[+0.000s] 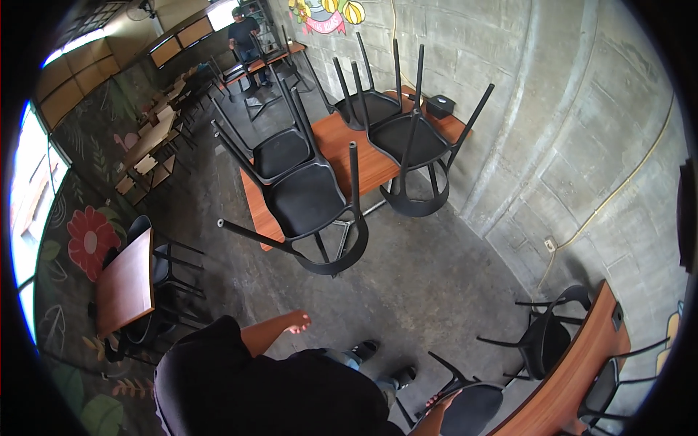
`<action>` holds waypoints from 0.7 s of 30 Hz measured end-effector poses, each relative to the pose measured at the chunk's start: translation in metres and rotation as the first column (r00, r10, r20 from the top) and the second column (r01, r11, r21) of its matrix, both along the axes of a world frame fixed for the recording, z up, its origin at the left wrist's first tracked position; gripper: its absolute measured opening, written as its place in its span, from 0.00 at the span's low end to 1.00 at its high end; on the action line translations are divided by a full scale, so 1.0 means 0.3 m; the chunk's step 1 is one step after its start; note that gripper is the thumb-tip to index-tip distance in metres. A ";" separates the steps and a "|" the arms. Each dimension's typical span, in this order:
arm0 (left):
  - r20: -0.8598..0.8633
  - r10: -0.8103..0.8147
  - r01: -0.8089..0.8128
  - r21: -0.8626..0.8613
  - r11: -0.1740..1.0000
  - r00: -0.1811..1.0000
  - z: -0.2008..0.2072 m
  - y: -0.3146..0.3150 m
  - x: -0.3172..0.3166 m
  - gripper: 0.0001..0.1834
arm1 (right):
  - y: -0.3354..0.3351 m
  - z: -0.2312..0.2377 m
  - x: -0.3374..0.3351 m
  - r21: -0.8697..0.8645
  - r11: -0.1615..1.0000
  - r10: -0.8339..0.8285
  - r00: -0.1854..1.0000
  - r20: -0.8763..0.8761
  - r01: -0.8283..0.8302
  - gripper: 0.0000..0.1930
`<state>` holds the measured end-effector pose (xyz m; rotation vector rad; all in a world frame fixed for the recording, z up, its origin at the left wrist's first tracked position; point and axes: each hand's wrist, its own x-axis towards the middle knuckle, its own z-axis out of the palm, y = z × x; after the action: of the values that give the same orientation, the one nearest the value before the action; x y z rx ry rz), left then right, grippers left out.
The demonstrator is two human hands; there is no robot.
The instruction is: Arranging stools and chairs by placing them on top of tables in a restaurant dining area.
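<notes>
Apparently empty, our left grip (297,323) hangs loose; upturned chairs (305,202) rest seat-down on the middle desk (340,149), so legs point up; our right grip (440,400) seems curled round the near chair (472,411) for purchase, beside the right desk (566,370)

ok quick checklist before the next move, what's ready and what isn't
1. Right hand on near chair: ok, fingers at its edge.
2. Left hand free: ok, nothing in it.
3. Near chair off the floor: cannot tell.
4. Middle table free of chairs: not ok, four chairs on it, legs up.
5. Co-worker well away: ok, at the room's far end.
</notes>
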<state>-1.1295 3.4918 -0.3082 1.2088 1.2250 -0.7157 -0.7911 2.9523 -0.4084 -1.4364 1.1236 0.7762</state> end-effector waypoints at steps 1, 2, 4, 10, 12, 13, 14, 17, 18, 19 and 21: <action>0.022 0.009 -0.011 0.125 0.992 1.000 0.001 0.048 -0.009 0.08 | 0.039 0.052 -0.029 0.034 0.999 0.021 1.000 -0.003 -0.021 0.43; 0.045 -0.026 0.015 0.230 0.973 0.999 0.005 0.093 -0.008 0.10 | 0.074 0.099 -0.071 0.009 1.000 0.003 1.000 -0.021 -0.003 0.43; 0.029 -0.052 0.045 0.220 0.975 0.998 0.013 0.167 -0.024 0.10 | 0.139 0.164 -0.131 0.123 0.990 -0.083 0.990 0.112 0.069 0.38; -0.029 -0.115 0.118 0.144 0.982 0.993 -0.046 0.182 0.098 0.14 | 0.200 0.299 -0.215 0.462 0.886 -0.090 0.993 0.079 0.043 0.33; -0.015 -0.136 0.137 0.109 0.985 0.991 -0.061 0.128 0.159 0.16 | 0.222 0.387 -0.245 0.638 0.766 -0.026 0.988 0.151 -0.078 0.21; 0.029 -0.116 0.114 0.072 0.991 0.993 -0.073 0.093 0.223 0.18 | 0.228 0.447 -0.265 0.728 0.674 -0.041 0.978 0.202 -0.122 0.20; 0.051 -0.089 0.088 0.037 0.995 0.995 -0.074 0.052 0.300 0.21 | 0.242 0.519 -0.307 0.751 0.648 -0.079 0.969 0.233 -0.128 0.20; 0.210 0.089 -0.046 -0.200 0.979 0.974 -0.020 -0.071 0.570 0.36 | 0.278 0.745 -0.388 0.782 0.605 -0.045 0.974 0.220 -0.149 0.16; 0.190 0.254 -0.194 -0.287 0.938 0.948 0.012 -0.114 0.661 0.42 | 0.276 0.815 -0.416 0.774 0.620 -0.064 0.974 0.218 -0.132 0.16; 0.180 0.456 -0.350 -0.423 0.836 0.872 0.049 -0.149 0.742 0.45 | 0.275 0.876 -0.456 0.744 0.633 0.017 0.965 0.261 -0.212 0.16; 0.098 0.596 -0.466 -0.529 0.709 0.797 0.118 -0.180 0.871 0.48 | 0.258 0.951 -0.527 0.721 0.591 0.122 0.924 0.363 -0.362 0.17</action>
<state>-0.8684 3.4379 -0.2727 0.4587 1.0150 -0.3623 -0.9493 3.0297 -0.1232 -0.8887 0.2550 1.0516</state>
